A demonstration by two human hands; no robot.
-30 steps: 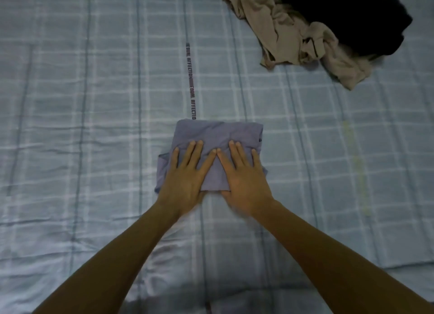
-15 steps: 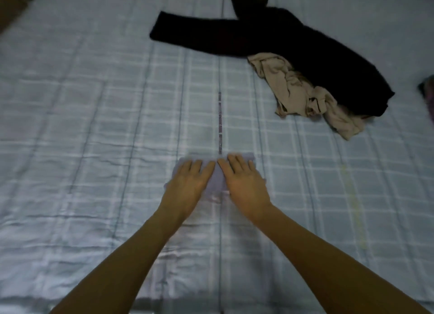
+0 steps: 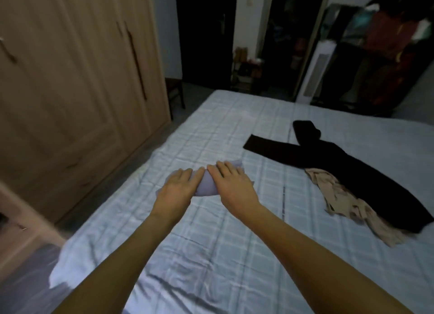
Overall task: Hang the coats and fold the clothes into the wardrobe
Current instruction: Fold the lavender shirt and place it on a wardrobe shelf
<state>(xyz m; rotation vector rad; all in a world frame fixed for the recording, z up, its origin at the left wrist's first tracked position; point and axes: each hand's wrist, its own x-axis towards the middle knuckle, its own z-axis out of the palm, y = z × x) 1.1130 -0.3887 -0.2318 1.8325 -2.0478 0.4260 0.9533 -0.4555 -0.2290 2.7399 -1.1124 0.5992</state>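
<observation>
Okay, bed [image 3: 234, 255] in pale blue checked sheet fills the lower frame from 3 to 8 o'clock; wooden wardrobe [image 3: 70, 78] stands at 9 to 11 o'clock, doors closed, inside hidden; dark doorway at 12 o'clock, contents too dim to tell; dark shelf unit [image 3: 387, 62] at 1 to 2 o'clock holds red and dark things, blurred. Black garment [image 3: 366, 179] lies spread flat on the sheet at 3 o'clock, one leg or sleeve reaching toward 12; crumpled beige garment [image 3: 340, 196] lies against its near edge, touching it. Folded lavender cloth [image 3: 207, 184] sits on the bed at centre, well apart from both. Left hand [image 3: 178, 187] covers its 9 o'clock end, right hand [image 3: 232, 184] its 3 o'clock end; fingers of both nearly straight and together, laid across the top with tips at the far edge, index tips almost meeting at 12 o'clock; a strip of cloth shows between the palms; thumbs hidden, cannot tell if anything hooks underneath.
</observation>
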